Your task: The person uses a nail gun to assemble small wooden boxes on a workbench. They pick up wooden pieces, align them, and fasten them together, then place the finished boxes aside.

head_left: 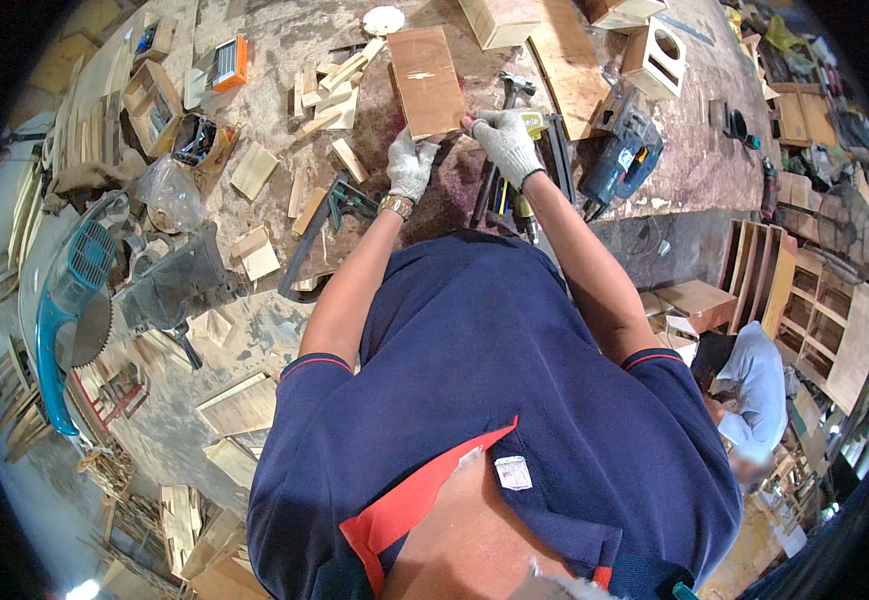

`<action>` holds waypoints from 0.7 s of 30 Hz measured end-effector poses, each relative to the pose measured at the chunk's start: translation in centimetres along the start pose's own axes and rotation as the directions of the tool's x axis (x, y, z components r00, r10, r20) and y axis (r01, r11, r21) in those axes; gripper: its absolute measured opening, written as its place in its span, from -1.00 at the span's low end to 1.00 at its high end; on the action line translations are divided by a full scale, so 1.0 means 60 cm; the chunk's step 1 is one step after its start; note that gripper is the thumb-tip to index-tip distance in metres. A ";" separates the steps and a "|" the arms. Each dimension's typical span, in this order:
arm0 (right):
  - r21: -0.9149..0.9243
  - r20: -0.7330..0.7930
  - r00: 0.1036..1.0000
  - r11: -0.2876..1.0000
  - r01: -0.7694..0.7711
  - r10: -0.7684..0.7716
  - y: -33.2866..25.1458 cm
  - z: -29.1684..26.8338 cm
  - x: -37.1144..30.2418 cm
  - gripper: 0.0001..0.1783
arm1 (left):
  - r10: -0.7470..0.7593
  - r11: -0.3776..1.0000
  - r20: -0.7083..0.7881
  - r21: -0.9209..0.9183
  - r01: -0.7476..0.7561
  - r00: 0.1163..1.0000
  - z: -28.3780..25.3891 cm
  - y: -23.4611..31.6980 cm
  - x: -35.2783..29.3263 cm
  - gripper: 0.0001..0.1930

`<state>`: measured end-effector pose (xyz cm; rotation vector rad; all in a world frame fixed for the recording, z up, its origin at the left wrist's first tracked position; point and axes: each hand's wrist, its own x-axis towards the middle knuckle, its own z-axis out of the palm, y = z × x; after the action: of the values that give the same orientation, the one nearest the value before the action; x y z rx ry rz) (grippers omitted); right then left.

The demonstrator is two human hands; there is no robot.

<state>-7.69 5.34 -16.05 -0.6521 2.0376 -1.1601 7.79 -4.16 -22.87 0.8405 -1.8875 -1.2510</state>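
gripping the near corners of a brown wooden board (427, 90), the gloved left hand (412, 166) and right hand (507, 146) are holding it over the bench (700, 150). light wood strips (333, 97) are lying left of the board; a hammer (519, 86) is resting right of it.

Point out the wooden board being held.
The short, reddish-brown board: left grip and right grip hold its near end, whereas the long, paler board further right lies untouched.

The wooden board (433, 92) looks smooth, the gloves (509, 146) knitted cloth.
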 end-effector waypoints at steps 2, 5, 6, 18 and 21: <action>-0.005 0.005 1.000 1.000 0.023 -0.023 -0.002 0.001 0.000 -0.61 | -0.018 0.999 0.047 -0.026 0.019 0.999 -0.002 0.002 0.004 -0.64; -0.024 -0.034 0.997 0.998 0.066 -0.067 -0.015 -0.010 -0.013 -0.63 | -0.120 0.974 0.112 -0.181 0.139 0.986 -0.003 0.004 0.007 -0.62; -0.040 -0.052 0.997 0.998 0.049 -0.051 -0.020 -0.017 -0.022 -0.63 | -0.111 0.975 0.106 -0.181 0.129 0.988 -0.003 0.003 0.007 -0.60; -0.626 -0.210 0.976 0.758 -0.185 0.065 0.067 -0.047 -0.114 0.28 | -0.122 0.988 0.057 -0.084 0.126 0.991 0.003 -0.018 -0.004 -0.50; -0.560 -0.216 0.957 0.778 -0.284 0.194 0.044 -0.061 -0.091 0.21 | -0.154 0.982 0.085 -0.101 0.162 0.984 0.003 -0.014 -0.003 -0.49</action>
<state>-7.27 12.38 -15.29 -0.5728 2.5438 -0.4169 7.86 -4.21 -23.76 0.9106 -1.8239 -1.4871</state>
